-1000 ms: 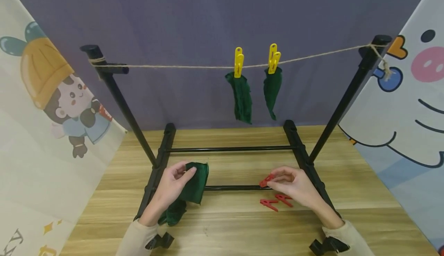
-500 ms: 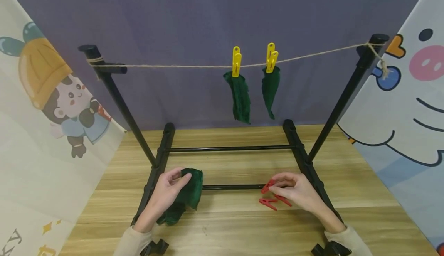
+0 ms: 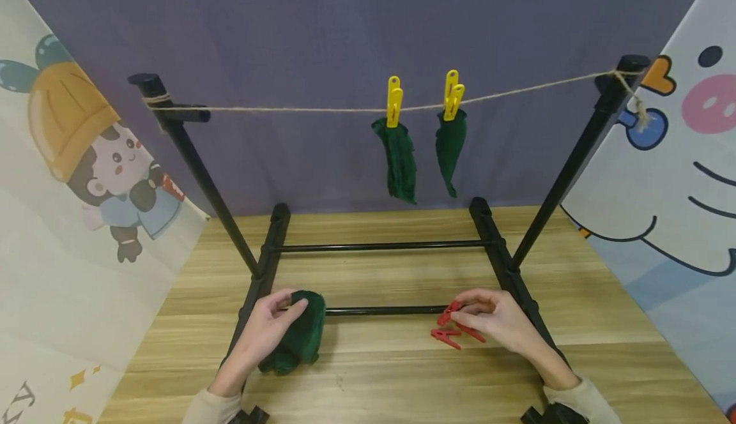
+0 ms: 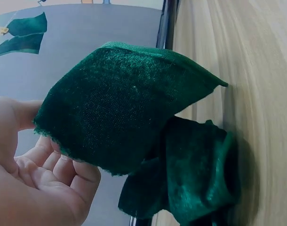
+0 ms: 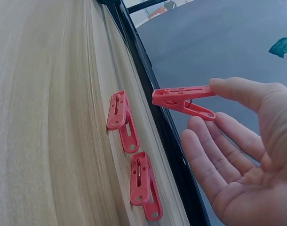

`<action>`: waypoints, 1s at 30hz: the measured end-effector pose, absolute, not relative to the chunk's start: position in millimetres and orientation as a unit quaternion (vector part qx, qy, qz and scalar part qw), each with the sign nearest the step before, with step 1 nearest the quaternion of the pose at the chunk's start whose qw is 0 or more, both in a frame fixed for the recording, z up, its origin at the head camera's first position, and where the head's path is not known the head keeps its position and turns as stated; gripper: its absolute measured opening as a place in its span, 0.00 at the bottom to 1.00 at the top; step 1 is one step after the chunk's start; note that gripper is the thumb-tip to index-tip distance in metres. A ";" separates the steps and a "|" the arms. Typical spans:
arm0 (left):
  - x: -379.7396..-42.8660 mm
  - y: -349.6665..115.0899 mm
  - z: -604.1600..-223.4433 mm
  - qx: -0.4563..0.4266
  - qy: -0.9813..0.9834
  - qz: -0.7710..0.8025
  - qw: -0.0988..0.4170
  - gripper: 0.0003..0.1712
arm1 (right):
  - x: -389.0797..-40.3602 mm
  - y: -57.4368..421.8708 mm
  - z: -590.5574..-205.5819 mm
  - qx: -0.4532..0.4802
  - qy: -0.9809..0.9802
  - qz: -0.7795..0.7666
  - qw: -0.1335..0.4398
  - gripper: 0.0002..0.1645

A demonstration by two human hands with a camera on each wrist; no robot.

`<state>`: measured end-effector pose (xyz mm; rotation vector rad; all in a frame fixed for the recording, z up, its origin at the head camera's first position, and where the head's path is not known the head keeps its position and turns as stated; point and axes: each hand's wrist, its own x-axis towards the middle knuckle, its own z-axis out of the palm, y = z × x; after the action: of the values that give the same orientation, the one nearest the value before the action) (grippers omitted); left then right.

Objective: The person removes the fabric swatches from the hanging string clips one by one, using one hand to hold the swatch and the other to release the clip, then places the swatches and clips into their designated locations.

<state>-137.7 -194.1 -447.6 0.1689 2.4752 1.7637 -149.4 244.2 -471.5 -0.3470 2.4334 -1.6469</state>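
My left hand [image 3: 267, 328] pinches a dark green velvety cloth [image 4: 110, 108] by its edge, thumb on the near side. Below it, more green cloth [image 4: 195, 165] lies crumpled on the wooden table. My right hand [image 3: 489, 315] pinches a red clothespin [image 5: 183, 100] by its handle ends, between thumb and fingertips; its jaws point left, near the front crossbar. Two more red clothespins [image 5: 122, 120] lie on the table just under that hand. Two green cloth pieces [image 3: 397, 161] hang from the string, each under a yellow clothespin [image 3: 393, 101].
A black frame [image 3: 198, 175] stands on the wooden table [image 3: 379, 373], with a string [image 3: 287, 110] tied between its two posts. Low crossbars [image 3: 379, 246] join its feet. A grey-purple backdrop [image 3: 322, 28] rises behind, with cartoon panels [image 3: 661, 175] at both sides.
My left hand has lowered and moved slightly left with the cloth, down to the cloth on the table. My right hand has dropped a little, and the red clothespin in it has tilted.
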 end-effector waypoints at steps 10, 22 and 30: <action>-136.1 -202.1 -455.8 0.064 0.818 0.567 0.080 0.18 | -147.4 246.3 -475.0 -0.121 0.807 -0.569 0.102 0.21; -135.7 -209.2 -465.7 0.077 0.879 0.467 0.059 0.17 | -143.7 240.1 -479.3 -0.086 0.821 -0.552 0.115 0.21; -133.5 -207.2 -472.1 0.090 0.906 0.409 0.056 0.17 | -141.0 239.2 -481.9 -0.099 0.853 -0.505 0.089 0.22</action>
<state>-133.5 -207.2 -472.1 0.2745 2.7490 1.2414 -141.0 239.2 -481.9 -0.2935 2.5386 -1.5013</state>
